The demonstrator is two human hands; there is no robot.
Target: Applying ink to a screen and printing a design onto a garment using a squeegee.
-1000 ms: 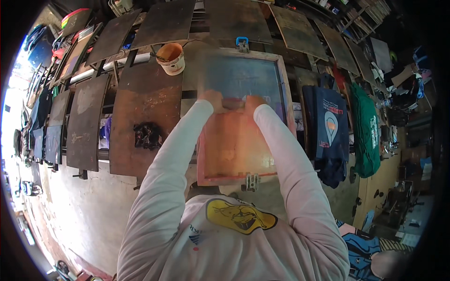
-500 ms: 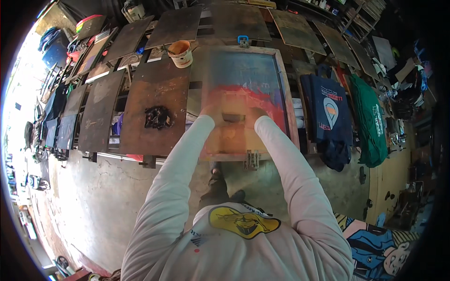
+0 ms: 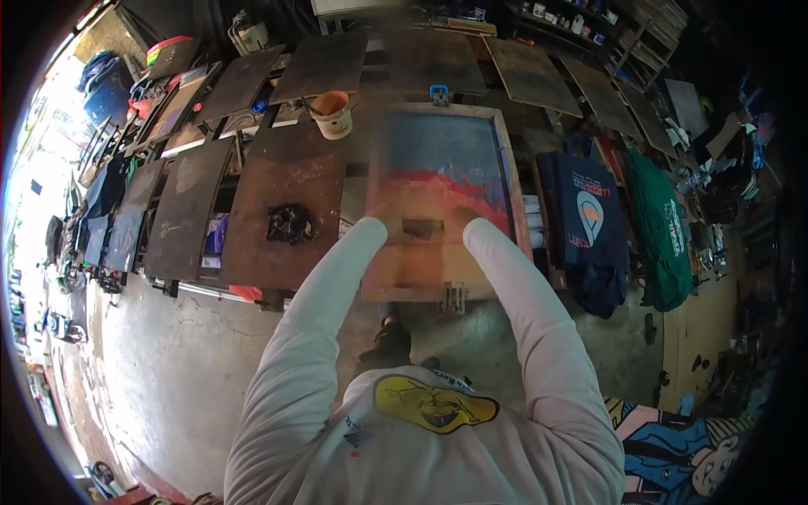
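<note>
- Both your left hand and right hand were over the near half of the screen frame, one either side of a dark bar, likely a squeegee.
- Grip: couldn't tell. Fingers were too blurred to show whether they were wrapped round the bar or loose.
- Bar sat between your hands, nearer the frame's near rail than the far one.
- Red ink lay just beyond your hands; blue mesh showed past it.
- Step, my read: an ink stroke across the mesh, partway down.
- Next move, I'd judge, called for equal pressure from both hands, blade level, and a stop short of the near rail by the metal clamp.
- Bucket stood apart, to your left.
</note>
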